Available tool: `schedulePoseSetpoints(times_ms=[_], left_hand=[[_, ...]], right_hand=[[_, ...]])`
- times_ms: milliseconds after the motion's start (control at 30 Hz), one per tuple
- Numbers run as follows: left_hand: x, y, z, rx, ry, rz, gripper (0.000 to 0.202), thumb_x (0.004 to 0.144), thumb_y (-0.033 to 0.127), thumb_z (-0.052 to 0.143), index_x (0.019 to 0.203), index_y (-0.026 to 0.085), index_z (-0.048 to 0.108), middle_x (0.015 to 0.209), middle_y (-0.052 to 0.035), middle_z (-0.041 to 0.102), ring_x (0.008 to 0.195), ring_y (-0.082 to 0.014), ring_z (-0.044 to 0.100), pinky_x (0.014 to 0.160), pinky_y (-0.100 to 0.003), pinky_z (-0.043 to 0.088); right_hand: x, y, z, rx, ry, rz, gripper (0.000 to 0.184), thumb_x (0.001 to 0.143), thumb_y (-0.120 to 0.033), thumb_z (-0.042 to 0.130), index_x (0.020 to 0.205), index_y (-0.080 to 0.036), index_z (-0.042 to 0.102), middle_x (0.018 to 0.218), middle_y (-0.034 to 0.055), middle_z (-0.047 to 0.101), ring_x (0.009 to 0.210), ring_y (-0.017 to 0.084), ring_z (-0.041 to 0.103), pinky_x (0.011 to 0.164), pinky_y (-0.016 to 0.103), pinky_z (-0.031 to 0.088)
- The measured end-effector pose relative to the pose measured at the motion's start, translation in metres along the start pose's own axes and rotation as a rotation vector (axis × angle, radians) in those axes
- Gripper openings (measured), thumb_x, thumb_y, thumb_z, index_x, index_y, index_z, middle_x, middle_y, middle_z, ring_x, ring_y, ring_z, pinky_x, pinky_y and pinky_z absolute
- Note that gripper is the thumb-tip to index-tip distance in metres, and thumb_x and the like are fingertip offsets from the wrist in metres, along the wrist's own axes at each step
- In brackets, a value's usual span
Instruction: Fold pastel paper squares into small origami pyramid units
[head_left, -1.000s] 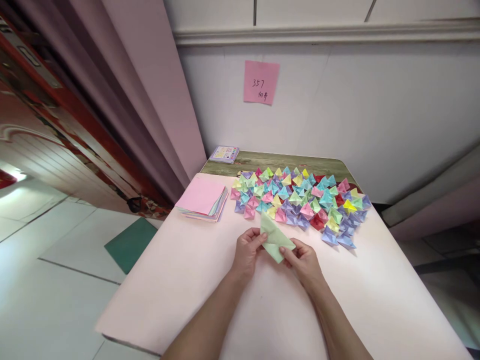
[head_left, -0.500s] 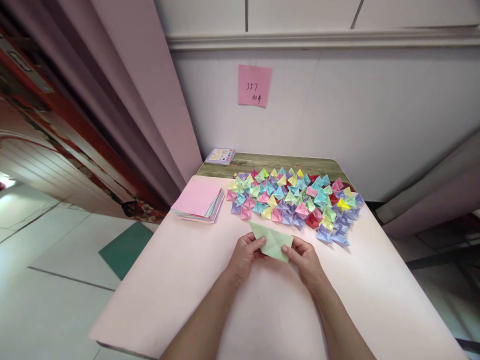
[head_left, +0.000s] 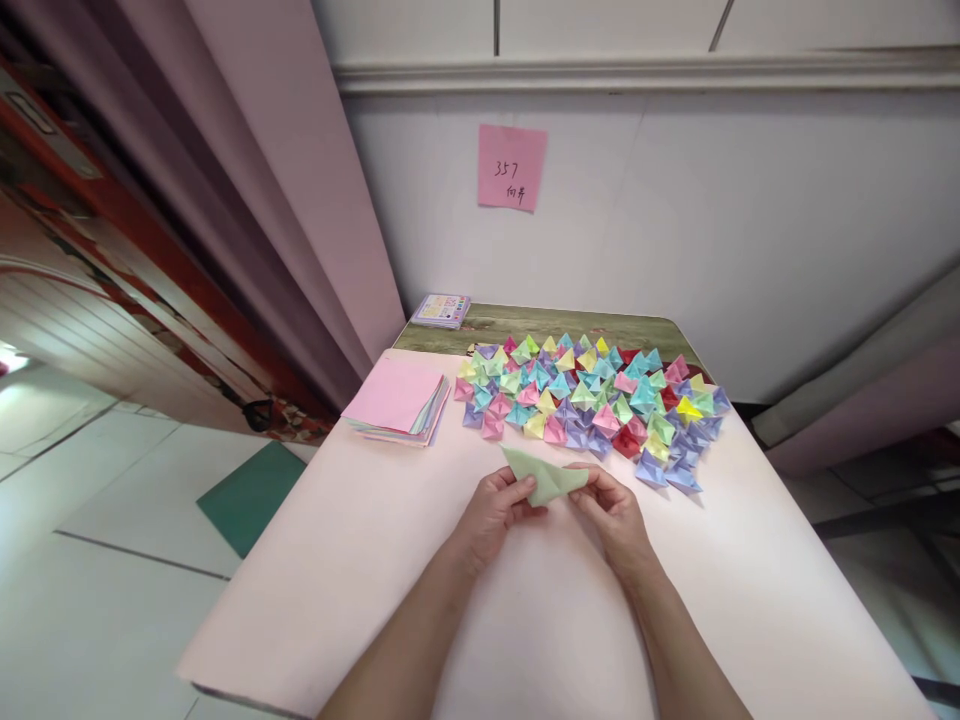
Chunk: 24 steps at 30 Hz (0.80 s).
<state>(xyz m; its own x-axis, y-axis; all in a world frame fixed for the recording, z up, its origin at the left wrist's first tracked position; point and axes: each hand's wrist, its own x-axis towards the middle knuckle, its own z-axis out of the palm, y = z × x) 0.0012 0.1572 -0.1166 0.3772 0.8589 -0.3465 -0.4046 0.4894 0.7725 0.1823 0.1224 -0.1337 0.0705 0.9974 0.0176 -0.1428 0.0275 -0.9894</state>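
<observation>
Two sides of a pale green paper (head_left: 546, 482) are pinched between thumb and fingers, the left by the left hand (head_left: 491, 515), the right by the right hand (head_left: 613, 515). The paper, partly folded, is held over the pale table (head_left: 337, 570), just in front of many small folded paper shapes (head_left: 582, 396), clustered in mixed colours. To their left, a stack of paper (head_left: 396, 397) is topped with pink. Behind, a pink note (head_left: 513, 168) is fixed to the wall (head_left: 690, 210).

The table (head_left: 315, 560) leaves room outside the left hand (head_left: 491, 512) and right hand (head_left: 615, 508), while green paper (head_left: 550, 480) fills the gap, a paper stack (head_left: 394, 395) the far left and folded papers (head_left: 583, 397) the far middle and right.
</observation>
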Motion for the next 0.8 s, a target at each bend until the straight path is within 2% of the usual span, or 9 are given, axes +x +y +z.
schedulePoseSetpoints(times_ms=[100, 200, 333, 400, 500, 567, 633, 700, 800], left_hand=[[-0.0038, 0.0008, 0.0017, -0.024, -0.069, -0.082, 0.039, 0.073, 0.031, 0.079, 0.105, 0.011, 0.070, 0.106, -0.0156, 0.070, 0.088, -0.0229, 0.067, 0.076, -0.035, 0.057], [-0.0066, 0.0006, 0.0037, -0.039, -0.129, -0.168, 0.039, 0.075, 0.032, 0.077, 0.109, 0.013, 0.068, 0.109, -0.0169, 0.069, 0.092, -0.0279, 0.069, 0.069, -0.036, 0.059], [-0.0059, -0.0033, 0.0061, -0.047, -0.159, -0.204, 0.039, 0.078, 0.033, 0.075, 0.109, 0.011, 0.068, 0.100, -0.0165, 0.071, 0.079, -0.0219, 0.070, 0.067, -0.032, 0.058], [-0.0040, -0.0053, 0.0067, -0.037, -0.108, -0.129, 0.037, 0.077, 0.033, 0.076, 0.105, 0.010, 0.070, 0.093, -0.0141, 0.072, 0.072, -0.0178, 0.068, 0.070, -0.031, 0.058], [-0.0013, -0.0054, 0.0066, 0.045, 0.011, 0.102, 0.035, 0.074, 0.034, 0.077, 0.100, 0.011, 0.072, 0.092, -0.0107, 0.072, 0.072, -0.0161, 0.066, 0.075, -0.032, 0.056], [-0.0007, -0.0040, 0.0064, 0.150, 0.057, 0.242, 0.033, 0.074, 0.034, 0.077, 0.098, 0.011, 0.072, 0.091, -0.0085, 0.072, 0.073, -0.0166, 0.065, 0.075, -0.032, 0.055], [-0.0013, -0.0031, 0.0065, 0.254, 0.059, 0.333, 0.029, 0.075, 0.033, 0.076, 0.095, 0.012, 0.073, 0.085, -0.0063, 0.072, 0.073, -0.0168, 0.064, 0.074, -0.030, 0.055], [-0.0026, -0.0037, 0.0070, 0.340, 0.021, 0.392, 0.023, 0.077, 0.032, 0.074, 0.091, 0.013, 0.073, 0.083, -0.0055, 0.071, 0.075, -0.0175, 0.064, 0.074, -0.030, 0.054], [-0.0043, -0.0067, 0.0088, 0.424, -0.040, 0.424, 0.019, 0.080, 0.030, 0.071, 0.090, 0.014, 0.074, 0.088, -0.0063, 0.072, 0.082, -0.0194, 0.065, 0.078, -0.031, 0.053]], right_hand=[[0.0009, 0.0022, -0.0014, -0.050, 0.064, -0.093, 0.018, 0.078, -0.036, 0.073, 0.090, -0.022, 0.072, 0.116, 0.0082, 0.064, 0.111, 0.025, 0.057, 0.095, 0.036, 0.046], [0.0017, 0.0031, -0.0018, -0.065, 0.087, -0.149, 0.013, 0.081, -0.035, 0.070, 0.084, -0.022, 0.071, 0.120, 0.0092, 0.061, 0.119, 0.027, 0.052, 0.099, 0.038, 0.044], [0.0019, 0.0001, 0.0025, -0.061, 0.094, -0.158, 0.014, 0.080, -0.036, 0.070, 0.080, -0.022, 0.069, 0.121, 0.0098, 0.061, 0.116, 0.028, 0.055, 0.095, 0.039, 0.048], [0.0015, -0.0011, 0.0049, -0.034, 0.115, -0.118, 0.019, 0.079, -0.037, 0.071, 0.091, -0.023, 0.070, 0.121, 0.0097, 0.062, 0.113, 0.028, 0.057, 0.090, 0.038, 0.051], [0.0005, -0.0005, 0.0052, 0.045, 0.174, 0.002, 0.037, 0.079, -0.042, 0.071, 0.112, -0.024, 0.065, 0.112, 0.0083, 0.066, 0.099, 0.024, 0.064, 0.079, 0.036, 0.056], [-0.0002, 0.0006, 0.0037, 0.087, 0.170, 0.068, 0.038, 0.080, -0.046, 0.070, 0.109, -0.022, 0.066, 0.099, 0.0075, 0.070, 0.087, 0.022, 0.067, 0.073, 0.034, 0.058], [-0.0008, 0.0013, 0.0029, 0.097, 0.112, 0.102, 0.038, 0.079, -0.048, 0.070, 0.103, -0.019, 0.069, 0.090, 0.0073, 0.071, 0.081, 0.022, 0.069, 0.069, 0.033, 0.058], [-0.0013, 0.0017, 0.0039, 0.079, 0.067, 0.113, 0.038, 0.074, -0.047, 0.076, 0.099, -0.018, 0.071, 0.085, 0.0069, 0.073, 0.078, 0.022, 0.069, 0.068, 0.031, 0.058], [-0.0016, 0.0027, 0.0072, 0.035, 0.109, 0.116, 0.034, 0.068, -0.043, 0.082, 0.090, -0.018, 0.074, 0.074, 0.0047, 0.073, 0.069, 0.019, 0.068, 0.063, 0.028, 0.057]])
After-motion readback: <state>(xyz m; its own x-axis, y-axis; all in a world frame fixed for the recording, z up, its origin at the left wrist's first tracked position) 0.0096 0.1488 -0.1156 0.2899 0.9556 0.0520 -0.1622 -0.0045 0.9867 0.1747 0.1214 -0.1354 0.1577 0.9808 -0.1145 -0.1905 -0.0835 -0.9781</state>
